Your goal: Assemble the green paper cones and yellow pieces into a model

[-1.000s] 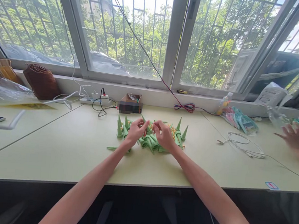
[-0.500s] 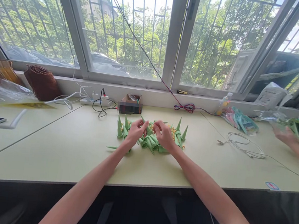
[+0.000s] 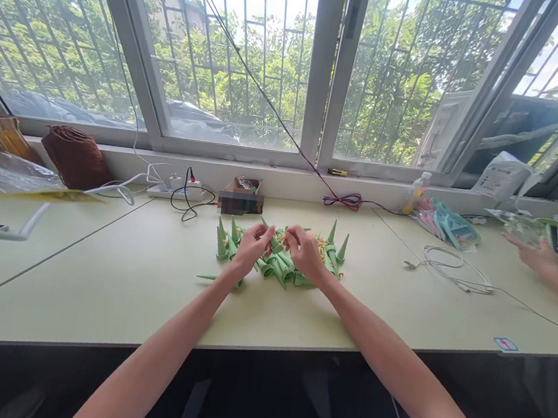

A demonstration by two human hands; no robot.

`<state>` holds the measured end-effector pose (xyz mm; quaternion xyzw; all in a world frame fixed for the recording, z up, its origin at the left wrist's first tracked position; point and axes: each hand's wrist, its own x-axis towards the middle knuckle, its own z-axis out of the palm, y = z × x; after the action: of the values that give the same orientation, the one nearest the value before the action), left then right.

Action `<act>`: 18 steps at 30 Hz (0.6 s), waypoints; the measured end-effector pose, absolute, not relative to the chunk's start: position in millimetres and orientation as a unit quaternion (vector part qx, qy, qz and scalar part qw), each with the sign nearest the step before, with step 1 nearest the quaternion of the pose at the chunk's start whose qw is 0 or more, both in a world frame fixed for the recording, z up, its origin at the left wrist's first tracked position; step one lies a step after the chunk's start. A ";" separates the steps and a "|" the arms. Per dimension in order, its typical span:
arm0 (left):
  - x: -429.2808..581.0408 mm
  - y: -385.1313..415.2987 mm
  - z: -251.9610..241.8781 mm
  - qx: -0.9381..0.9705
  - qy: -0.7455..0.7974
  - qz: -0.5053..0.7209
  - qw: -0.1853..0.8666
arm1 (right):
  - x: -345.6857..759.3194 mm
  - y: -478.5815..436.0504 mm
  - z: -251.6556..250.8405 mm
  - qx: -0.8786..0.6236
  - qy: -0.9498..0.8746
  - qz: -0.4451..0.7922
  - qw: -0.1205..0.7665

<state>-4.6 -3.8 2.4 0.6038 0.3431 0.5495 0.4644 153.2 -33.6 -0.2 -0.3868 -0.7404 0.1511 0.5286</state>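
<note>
My left hand (image 3: 252, 249) is closed around a green plastic cone (image 3: 275, 243), whose tip points up and away past the fingers. Close by on its right, the thumb and fingers of my right hand (image 3: 304, 250) are pinched together beside the cone's wide end. What they hold is too small to make out. Beneath and around both hands lies a heap of similar green cones (image 3: 280, 268), several showing their hollow ends. Small orange-yellow pieces (image 3: 323, 245) are scattered among them. A few cones stand upright at the sides, such as one green cone (image 3: 342, 250) on the right.
Behind the heap is a small cardboard box (image 3: 241, 198). A power strip (image 3: 181, 190) with cables sits left of it. On the right are a coiled white cable (image 3: 452, 270), plastic bags (image 3: 449, 225), a bottle (image 3: 418, 190) and another person's hand (image 3: 540, 258) holding a packet.
My hands keep nearly the same pose, with the right fingers shifted slightly at the cone's wide end. At the right, the other person's packet and hands have moved a little. The view has shifted slightly.
</note>
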 end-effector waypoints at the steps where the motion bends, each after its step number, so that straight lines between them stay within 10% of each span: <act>1: -4.7 -4.2 2.6 0.603 0.343 0.549 0.466 | 153.2 -33.2 -0.5 -0.387 -0.741 0.151 0.528; 18: -5.7 -3.6 1.2 0.611 0.345 0.545 0.458 | 154.4 -31.3 -1.5 -0.383 -0.742 0.157 0.527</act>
<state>-5.7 -3.6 1.2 0.6111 0.3453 0.5454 0.4581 154.4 -31.3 -1.5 -0.3830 -0.7424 0.1568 0.5269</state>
